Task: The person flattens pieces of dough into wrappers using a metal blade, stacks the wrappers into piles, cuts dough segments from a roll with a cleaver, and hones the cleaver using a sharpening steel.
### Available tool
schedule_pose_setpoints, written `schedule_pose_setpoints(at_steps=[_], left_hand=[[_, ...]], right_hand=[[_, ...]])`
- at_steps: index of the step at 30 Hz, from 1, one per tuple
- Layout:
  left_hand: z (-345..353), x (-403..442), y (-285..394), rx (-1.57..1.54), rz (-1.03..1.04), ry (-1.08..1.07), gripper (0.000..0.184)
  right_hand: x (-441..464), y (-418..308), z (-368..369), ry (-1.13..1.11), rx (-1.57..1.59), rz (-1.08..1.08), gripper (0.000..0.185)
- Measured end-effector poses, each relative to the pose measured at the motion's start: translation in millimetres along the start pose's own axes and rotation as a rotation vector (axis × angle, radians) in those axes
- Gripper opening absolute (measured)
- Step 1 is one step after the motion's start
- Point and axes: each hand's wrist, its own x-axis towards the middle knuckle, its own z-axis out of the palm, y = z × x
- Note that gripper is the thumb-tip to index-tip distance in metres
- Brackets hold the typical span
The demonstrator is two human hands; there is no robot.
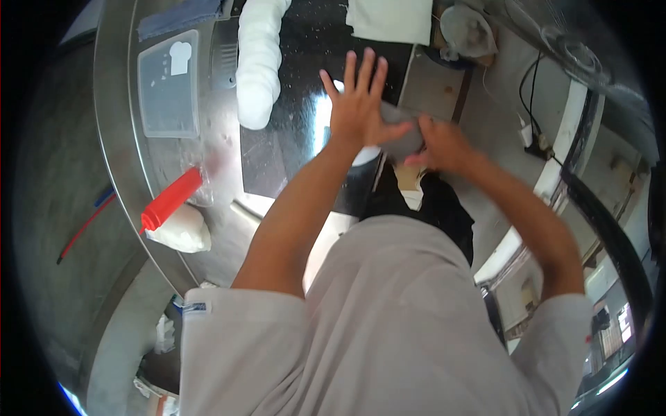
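Observation:
My left hand (357,114) is spread wide, palm down, over the right part of a black board (295,156). Some white material (365,157) shows beside its wrist; the rest of it is hidden under the hand. My right hand (447,145) is closed on the edge of a flat grey piece (402,135), which looks like a scraper, though its kind is not clear. The left thumb overlaps this piece; whether it touches it I cannot tell. Along the board's left side lies a long, lumpy white roll (258,69) that looks like dough.
Left of the board are a clear plastic lid or tub (168,104), a red squeeze bottle (171,199) and a white bundle (180,229). A white cloth (392,19) lies at the board's far edge, a blue cloth (179,17) at the far left. A cable (534,104) hangs at right.

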Motion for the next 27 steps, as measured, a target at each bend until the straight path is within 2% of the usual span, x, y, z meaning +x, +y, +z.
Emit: schedule_pose_setpoints(at_steps=[1, 4, 7, 8, 10, 12, 15, 17, 20, 21, 24, 25, 27], left_hand=[[-9.1, 9.3, 3.3, 0.064, -0.079, -0.019, 0.135], [-7.4, 29.5, -12.2, 0.066, -0.193, 0.127, 0.135], [-4.9, 9.2, -25.7, 0.052, -0.070, 0.103, 0.137], [-1.2, -7.1, -24.8, 0.032, -0.013, 0.084, 0.138], [-5.4, -13.8, 0.0, 0.022, -0.029, -0.057, 0.139], [-7.8, 3.7, 3.2, 0.050, -0.067, -0.104, 0.140], [4.8, 17.3, 1.9, 0.117, -0.192, 0.075, 0.141], [6.4, 27.5, -5.9, 0.089, -0.213, 0.122, 0.140], [-0.4, 13.6, -21.1, 0.091, -0.099, 0.115, 0.141], [4.7, 10.2, -21.3, 0.101, -0.052, 0.104, 0.142], [-1.5, 8.1, 9.9, 0.143, -0.010, -0.052, 0.142], [3.3, 15.8, 9.4, 0.123, -0.012, -0.006, 0.142], [8.5, 32.4, 5.7, 0.119, -0.068, 0.094, 0.143]], right_hand=[[15.8, 8.3, -19.5, -0.035, -0.073, -0.056, 0.098], [45.1, -9.7, -75.0, 0.022, -0.250, -0.193, 0.094], [32.1, -28.6, -49.7, 0.020, -0.059, -0.164, 0.092], [18.0, -21.4, -17.9, 0.016, 0.011, -0.090, 0.093], [1.7, 2.7, 13.1, 0.059, 0.034, -0.119, 0.098], [23.5, 21.5, -12.6, 0.017, -0.034, -0.116, 0.100], [42.7, 18.0, -53.6, -0.077, -0.131, -0.174, 0.104], [64.1, 24.2, -69.7, 0.014, -0.236, -0.345, 0.101], [49.3, -0.6, -54.9, 0.025, -0.118, -0.261, 0.098], [30.4, -2.1, -30.2, 0.132, -0.107, -0.272, 0.095], [3.4, 12.4, -5.7, 0.118, -0.006, -0.163, 0.091], [9.5, 22.4, -11.2, 0.125, -0.019, -0.159, 0.088], [33.0, 40.1, -31.7, 0.165, -0.075, -0.299, 0.086]])
